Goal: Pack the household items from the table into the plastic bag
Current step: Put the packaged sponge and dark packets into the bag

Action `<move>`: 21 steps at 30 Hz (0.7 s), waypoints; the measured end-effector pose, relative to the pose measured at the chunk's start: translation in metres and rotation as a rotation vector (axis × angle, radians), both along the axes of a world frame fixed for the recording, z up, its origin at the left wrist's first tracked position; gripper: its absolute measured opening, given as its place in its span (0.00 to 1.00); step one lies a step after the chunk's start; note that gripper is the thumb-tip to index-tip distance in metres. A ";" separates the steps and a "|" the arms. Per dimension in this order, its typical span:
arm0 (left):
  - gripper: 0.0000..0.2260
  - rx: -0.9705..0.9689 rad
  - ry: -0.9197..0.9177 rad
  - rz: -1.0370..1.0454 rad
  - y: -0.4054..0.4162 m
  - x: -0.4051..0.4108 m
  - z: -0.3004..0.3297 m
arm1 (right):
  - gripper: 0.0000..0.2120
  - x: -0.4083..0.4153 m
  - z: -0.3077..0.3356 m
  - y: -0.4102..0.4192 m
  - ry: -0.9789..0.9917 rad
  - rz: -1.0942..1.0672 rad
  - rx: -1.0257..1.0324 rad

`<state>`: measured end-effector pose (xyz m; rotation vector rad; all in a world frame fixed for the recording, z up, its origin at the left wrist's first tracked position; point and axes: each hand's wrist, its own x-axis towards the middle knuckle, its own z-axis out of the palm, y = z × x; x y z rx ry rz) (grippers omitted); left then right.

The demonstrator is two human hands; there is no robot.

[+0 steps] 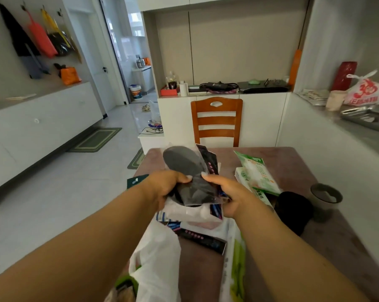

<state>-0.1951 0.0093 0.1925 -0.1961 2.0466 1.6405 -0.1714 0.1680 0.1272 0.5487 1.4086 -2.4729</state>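
Both hands hold a clear packet of dark grey insoles [185,168] upright above the brown table [302,168]. My left hand [165,187] grips its lower left side and my right hand [230,194] its lower right. Under the hands lie more packets with black and pink card labels [202,237]. The white plastic bag [160,256] lies crumpled at the near edge, between my forearms. Green and white tissue packs [257,173] lie to the right of the insoles. A black rounded item [294,209] sits beside my right wrist.
A dark cup [326,195] stands at the table's right. A wooden chair [216,120] faces the far side. White cabinets run along the left and behind the chair. A steel counter [363,118] on the right holds a red-printed bag [367,90].
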 end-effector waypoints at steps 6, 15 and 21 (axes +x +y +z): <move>0.18 0.041 0.118 -0.030 -0.049 0.043 0.031 | 0.19 0.026 0.014 -0.046 0.011 -0.079 0.011; 0.20 -0.322 0.287 0.223 -0.168 0.109 0.037 | 0.04 0.077 0.035 -0.125 -0.012 -0.009 -0.099; 0.16 -0.349 0.467 0.355 -0.213 0.158 0.035 | 0.04 0.099 0.024 -0.177 -0.092 0.098 -0.016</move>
